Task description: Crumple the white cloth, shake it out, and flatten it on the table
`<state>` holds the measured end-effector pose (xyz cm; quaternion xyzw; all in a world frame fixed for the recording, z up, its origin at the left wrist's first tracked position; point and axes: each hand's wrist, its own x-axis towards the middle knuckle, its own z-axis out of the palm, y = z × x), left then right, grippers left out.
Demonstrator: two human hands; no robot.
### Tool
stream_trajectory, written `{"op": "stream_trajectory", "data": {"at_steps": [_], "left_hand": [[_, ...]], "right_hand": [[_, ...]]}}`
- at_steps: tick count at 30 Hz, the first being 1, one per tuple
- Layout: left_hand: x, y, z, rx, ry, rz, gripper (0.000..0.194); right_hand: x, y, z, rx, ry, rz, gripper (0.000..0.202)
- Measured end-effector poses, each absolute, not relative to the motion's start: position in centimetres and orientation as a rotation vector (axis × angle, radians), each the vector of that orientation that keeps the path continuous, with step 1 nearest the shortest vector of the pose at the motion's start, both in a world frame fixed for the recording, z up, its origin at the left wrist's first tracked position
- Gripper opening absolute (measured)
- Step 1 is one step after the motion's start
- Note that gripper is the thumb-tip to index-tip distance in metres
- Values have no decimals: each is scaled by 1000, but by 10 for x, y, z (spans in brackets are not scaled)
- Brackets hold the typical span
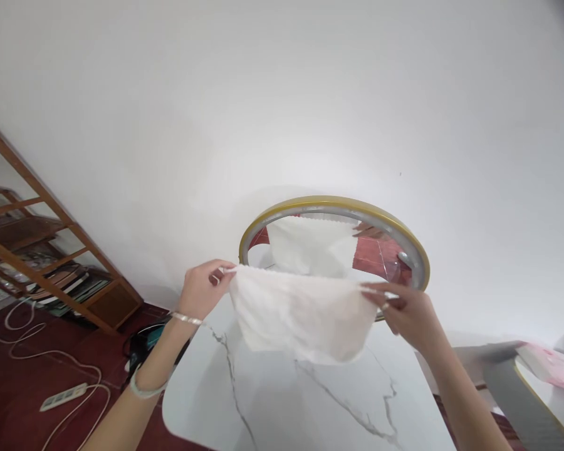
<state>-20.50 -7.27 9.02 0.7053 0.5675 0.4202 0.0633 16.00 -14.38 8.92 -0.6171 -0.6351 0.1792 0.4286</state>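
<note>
A thin white cloth or tissue (pixel 301 310) hangs stretched between my two hands, its top edge nearly level and its lower edge loose above the tabletop. My left hand (pixel 207 288) pinches the upper left corner between thumb and fingers. At the upper right corner, my right hand (pixel 404 310) is closed on the edge in the same way. Behind the cloth stands an oval mirror (pixel 376 250) with a gold rim. It reflects the cloth and part of a hand. The cloth covers the mirror's lower part.
The white table (pixel 272 407) has grey marble veining and a rounded corner. A wooden shelf (pixel 61 238) with stacked items leans at the left. On the red floor lie a power strip (pixel 63 396) and loose cables. A pink-white packet (pixel 552 364) rests at the right.
</note>
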Motion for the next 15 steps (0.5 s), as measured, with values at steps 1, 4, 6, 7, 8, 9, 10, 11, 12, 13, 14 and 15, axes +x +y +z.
{"op": "stream_trajectory", "data": {"at_steps": [1,4,6,7,8,9,10,11,12,13,14,15], "left_hand": [[-204,-62,92,1983,1743,1399,13],[-192,-23,98,1725,1587,1816,28],[-181,4,97,1813,1390,1926,41],[-174,16,93,1913,1306,1905,48],[-169,26,87,2019,1246,1848,52],[-164,34,79,2105,1215,1787,55],[-160,40,68,2157,1209,1745,57],[-157,44,56,2171,1220,1731,57],[-156,47,42,2147,1242,1744,56],[-155,48,28,2093,1271,1775,54],[-155,48,12,2018,1303,1815,53],[-156,47,-4,1935,1335,1851,52]], "right_hand": [[144,-134,102,-1486,-1467,384,33],[93,-92,132,-1158,-1271,63,33],[61,-57,141,-1025,-1361,-240,40],[49,-40,141,-1010,-1464,-382,45],[38,-25,138,-1021,-1598,-514,51],[30,-12,133,-1053,-1746,-620,54],[25,-1,127,-1092,-1891,-699,55],[21,6,119,-1128,-2028,-753,55],[19,11,110,-1159,-2148,-782,54],[18,14,101,-1177,-2247,-787,53],[18,16,92,-1178,-2333,-770,53],[17,16,83,-1166,-2407,-731,52]]}}
